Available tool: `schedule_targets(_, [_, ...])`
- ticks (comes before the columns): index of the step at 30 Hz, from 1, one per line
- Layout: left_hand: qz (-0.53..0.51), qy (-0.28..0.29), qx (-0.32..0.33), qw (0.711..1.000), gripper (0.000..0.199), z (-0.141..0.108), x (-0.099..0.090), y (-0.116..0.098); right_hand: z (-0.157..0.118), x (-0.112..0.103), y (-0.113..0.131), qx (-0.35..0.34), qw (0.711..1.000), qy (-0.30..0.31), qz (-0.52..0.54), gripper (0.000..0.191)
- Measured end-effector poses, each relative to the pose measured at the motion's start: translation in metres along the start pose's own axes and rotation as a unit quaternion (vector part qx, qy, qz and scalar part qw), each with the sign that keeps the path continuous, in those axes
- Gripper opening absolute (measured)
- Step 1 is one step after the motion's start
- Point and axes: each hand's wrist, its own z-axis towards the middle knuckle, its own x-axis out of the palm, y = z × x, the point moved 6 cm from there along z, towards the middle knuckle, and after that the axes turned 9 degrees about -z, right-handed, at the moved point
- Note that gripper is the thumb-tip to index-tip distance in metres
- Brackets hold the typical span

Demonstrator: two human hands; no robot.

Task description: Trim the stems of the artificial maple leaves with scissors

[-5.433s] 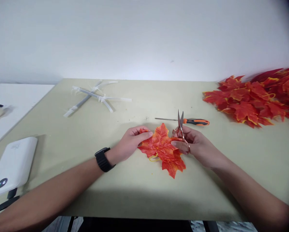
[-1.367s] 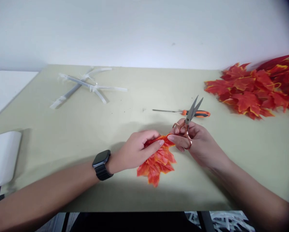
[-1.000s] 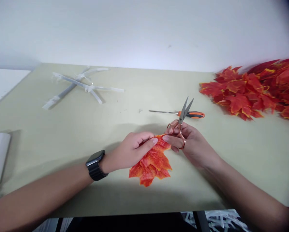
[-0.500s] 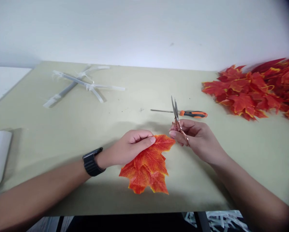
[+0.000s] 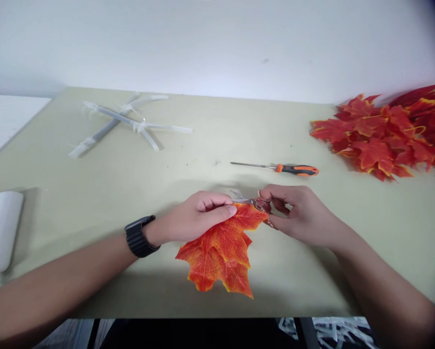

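Note:
My left hand (image 5: 202, 215) pinches orange-red maple leaves (image 5: 228, 245) with yellow edges between thumb and fingers; they look like artificial ones, overlapping and hanging toward the table's front. My right hand (image 5: 293, 213) holds small scissors (image 5: 252, 201) with copper-coloured handles by their finger loops. The blades point left, slightly apart, at the top edge of the leaves close to my left fingertips. Whether the blades touch the leaves or a stem is hidden by the fingers.
A screwdriver (image 5: 297, 169) with an orange and black handle lies beyond my right hand. A heap of red maple leaves (image 5: 377, 135) is at the back right. Crossed grey and whitish tubes (image 5: 124, 118) lie back left. A white rounded object (image 5: 1, 232) stands at the left edge.
My right hand has turned the scissors from pointing up to pointing left, bringing the blades to the leaves' top edge by my left fingertips. My left hand keeps its grip.

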Motion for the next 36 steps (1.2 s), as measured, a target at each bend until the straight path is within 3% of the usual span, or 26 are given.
schedule_targets(13, [0.009, 0.026, -0.013, 1.0, 0.026, -0.0001, -0.0004, -0.0005, -0.0009, -0.0015, 0.0072, -0.05, 0.997, 0.021, -0.063, 0.009])
schedule_targets(18, [0.005, 0.049, -0.024, 0.998, 0.028, -0.0003, 0.0017, -0.0004, -0.001, -0.0017, 0.0082, -0.052, 0.996, 0.025, -0.073, 0.012])
schedule_targets(36, [0.021, 0.054, -0.023, 0.998, 0.03, -0.0003, 0.0016, 0.0029, -0.0011, 0.0001, 0.0106, -0.055, 0.995, 0.03, -0.076, 0.007])
